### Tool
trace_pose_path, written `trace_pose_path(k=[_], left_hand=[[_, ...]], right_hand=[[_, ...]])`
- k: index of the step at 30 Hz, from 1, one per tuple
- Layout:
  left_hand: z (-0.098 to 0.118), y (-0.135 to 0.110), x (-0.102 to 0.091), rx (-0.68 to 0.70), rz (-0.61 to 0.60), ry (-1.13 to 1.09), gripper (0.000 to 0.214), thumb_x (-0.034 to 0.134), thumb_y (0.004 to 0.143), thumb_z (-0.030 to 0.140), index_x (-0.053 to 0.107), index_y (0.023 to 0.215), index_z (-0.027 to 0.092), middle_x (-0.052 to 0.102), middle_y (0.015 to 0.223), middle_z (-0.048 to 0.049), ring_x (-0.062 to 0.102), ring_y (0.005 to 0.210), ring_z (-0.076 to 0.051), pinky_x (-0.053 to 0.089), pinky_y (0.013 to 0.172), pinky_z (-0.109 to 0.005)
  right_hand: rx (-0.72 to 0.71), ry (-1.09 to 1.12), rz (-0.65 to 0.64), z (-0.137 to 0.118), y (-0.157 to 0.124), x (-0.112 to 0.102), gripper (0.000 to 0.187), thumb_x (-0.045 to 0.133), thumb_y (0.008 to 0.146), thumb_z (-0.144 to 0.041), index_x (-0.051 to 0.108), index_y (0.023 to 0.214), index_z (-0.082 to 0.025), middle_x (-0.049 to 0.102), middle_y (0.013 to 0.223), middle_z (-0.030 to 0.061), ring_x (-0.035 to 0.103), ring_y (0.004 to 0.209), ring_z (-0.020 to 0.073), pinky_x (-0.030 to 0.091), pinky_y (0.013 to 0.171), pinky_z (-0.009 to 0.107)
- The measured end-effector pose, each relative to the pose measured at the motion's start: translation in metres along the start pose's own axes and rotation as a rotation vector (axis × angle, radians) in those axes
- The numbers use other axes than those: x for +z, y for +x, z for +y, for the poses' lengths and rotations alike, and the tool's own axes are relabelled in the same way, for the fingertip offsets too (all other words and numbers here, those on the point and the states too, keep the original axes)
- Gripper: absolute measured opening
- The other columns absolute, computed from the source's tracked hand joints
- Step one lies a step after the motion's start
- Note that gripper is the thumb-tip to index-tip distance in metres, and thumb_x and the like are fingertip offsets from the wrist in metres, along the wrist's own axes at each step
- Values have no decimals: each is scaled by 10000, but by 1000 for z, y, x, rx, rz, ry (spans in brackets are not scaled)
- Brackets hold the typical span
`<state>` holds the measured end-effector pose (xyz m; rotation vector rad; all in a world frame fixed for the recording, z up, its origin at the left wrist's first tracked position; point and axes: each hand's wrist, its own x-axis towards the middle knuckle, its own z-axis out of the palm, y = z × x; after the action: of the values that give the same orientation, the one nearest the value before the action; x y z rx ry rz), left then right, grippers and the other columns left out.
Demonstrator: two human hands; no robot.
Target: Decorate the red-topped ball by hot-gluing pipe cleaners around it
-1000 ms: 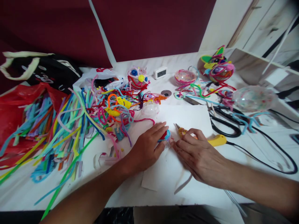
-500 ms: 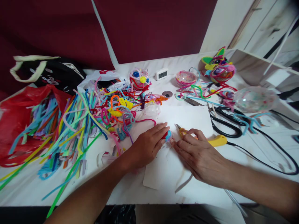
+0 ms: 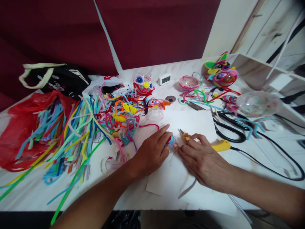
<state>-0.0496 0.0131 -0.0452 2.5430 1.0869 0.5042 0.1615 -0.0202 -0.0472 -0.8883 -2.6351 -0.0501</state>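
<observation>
My left hand (image 3: 152, 151) is closed around a small red and blue pipe-cleaner piece (image 3: 171, 140), which it mostly covers. From the other side, the fingertips of my right hand (image 3: 199, 156) pinch the right edge of the same piece, low over a white sheet of paper (image 3: 166, 181). Just behind my right hand is a yellow glue gun (image 3: 221, 146), its metal tip pointing up and left. My right fingers hide its middle, and whether they touch it I cannot tell. A clear plastic dome (image 3: 155, 114) stands beyond my left hand.
Loose pipe cleaners (image 3: 76, 133) spill from a red plastic bag (image 3: 19, 127) at left. Black-handled scissors (image 3: 230, 135) and a glue gun cord lie at right. Decorated balls (image 3: 143, 84), a small clock (image 3: 165, 79) and a clear bowl (image 3: 258, 103) stand farther back.
The view has shifted slightly, so the things at left sit a little farther right. Both hands keep nearly the same hold on the pipe-cleaner piece.
</observation>
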Motion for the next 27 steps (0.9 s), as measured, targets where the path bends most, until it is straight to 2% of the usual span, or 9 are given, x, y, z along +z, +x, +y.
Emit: trace_pose_path(k=[9,21,27], left_hand=[[0,3,1,30,18,1,370,399,926,188,465,1282,111,455,1407,-142,438,1307,-215,383,1113,-384],[-2,1,6,38,48,72,393,421,921,209,463,1294,94,462,1393,-155,453,1292,-233,404,1098,-392],[-1,1,6,41,62,66,385,421,922,215,450,1293,117,465,1389,-153,464,1283,-237,422,1084,-418]], right_hand=[[4,29,15,1,0,-1,264,431,908,-142,614,1083,-64,639,863,78,504,856,240,305,871,473],[2,15,-3,2,-7,1,350,429,911,-142,547,1224,-37,634,905,92,519,908,253,315,905,497],[-14,-21,26,4,-6,1,353,421,917,-136,548,1229,-28,636,875,90,522,882,248,328,904,508]])
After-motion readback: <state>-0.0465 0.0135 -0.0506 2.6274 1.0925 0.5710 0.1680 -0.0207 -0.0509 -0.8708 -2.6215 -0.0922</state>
